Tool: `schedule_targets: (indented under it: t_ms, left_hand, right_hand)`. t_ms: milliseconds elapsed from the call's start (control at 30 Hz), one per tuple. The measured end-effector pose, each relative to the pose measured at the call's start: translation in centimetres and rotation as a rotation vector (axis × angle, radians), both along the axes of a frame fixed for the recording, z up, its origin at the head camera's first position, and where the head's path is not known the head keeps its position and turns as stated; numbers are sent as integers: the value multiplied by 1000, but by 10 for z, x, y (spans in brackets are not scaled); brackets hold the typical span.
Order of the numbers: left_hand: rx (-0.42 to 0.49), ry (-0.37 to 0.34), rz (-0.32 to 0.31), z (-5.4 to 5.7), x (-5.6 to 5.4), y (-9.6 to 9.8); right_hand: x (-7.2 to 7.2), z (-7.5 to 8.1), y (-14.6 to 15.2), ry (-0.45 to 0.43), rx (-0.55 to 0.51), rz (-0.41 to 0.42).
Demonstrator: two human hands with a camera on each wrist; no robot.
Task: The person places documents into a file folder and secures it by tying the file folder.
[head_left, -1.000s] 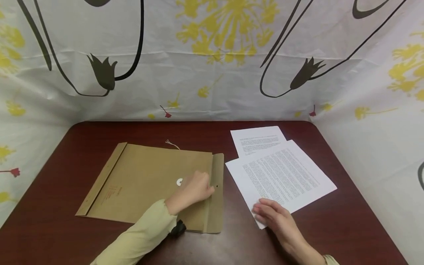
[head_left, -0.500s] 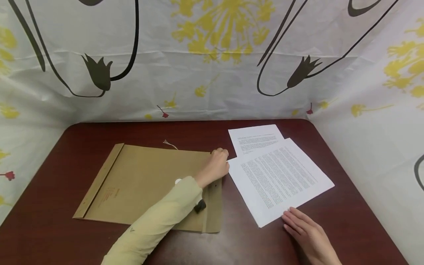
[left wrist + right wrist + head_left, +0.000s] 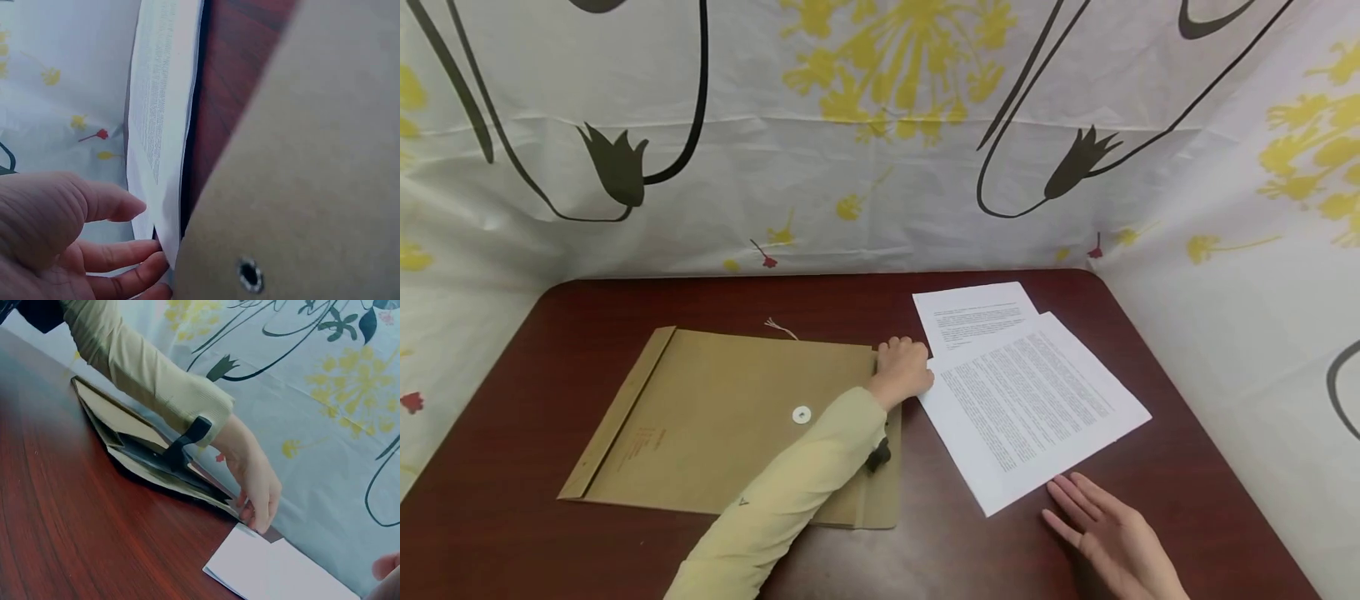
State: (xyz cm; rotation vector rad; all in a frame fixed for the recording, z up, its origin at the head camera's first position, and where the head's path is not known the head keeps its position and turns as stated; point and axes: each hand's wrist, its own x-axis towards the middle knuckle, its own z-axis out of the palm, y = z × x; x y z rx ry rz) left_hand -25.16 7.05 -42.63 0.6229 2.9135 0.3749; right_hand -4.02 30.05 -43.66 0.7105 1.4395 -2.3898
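Note:
A brown kraft document envelope (image 3: 730, 392) lies flat with its flap (image 3: 882, 500) to the right and a white button (image 3: 802, 414) near its middle. My left hand (image 3: 902, 369) reaches over its far right corner, close to the printed sheets (image 3: 1030, 400). In the left wrist view, the thumb (image 3: 115, 203) stands apart from the fingers, whose tips are right at the envelope's edge. Seen from the right wrist, the envelope's mouth (image 3: 169, 465) gapes. My right hand (image 3: 1116, 533) has its fingers spread, fingertips by the sheets' near edge, and holds nothing.
Another printed sheet (image 3: 970, 312) lies partly under the front ones. A white string (image 3: 781, 328) sticks out beyond the envelope's far edge. The dark red table (image 3: 820, 567) is bordered by a patterned white curtain (image 3: 737, 200) at the back and sides.
My left hand has moved from the flap's middle to the far right corner, uncovering the button. My right hand has slid off the sheets toward the right, its fingers spreading.

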Motion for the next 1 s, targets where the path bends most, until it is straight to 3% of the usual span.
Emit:
schedule_targets:
  t_ms: [200,367,533,700,1000]
  left_hand:
    - [26,-12,41,-1,-3,2]
    - [62,-27,49,0,-3,2]
    - [228,-113,53,3,0,4]
    - [380,-151,23,7,4,5]
    - [564,-278,91,9,9,-3]
  right_hand:
    - [-3,-4,3,-54,-67,-45]
    - [-4,-9,4,8,37,-3]
    - [-4,-14,-1,96,196,-16]
    - [-9,-15,-12,50,422,-65]
    - [-13,-19,-13,104,476,-76]
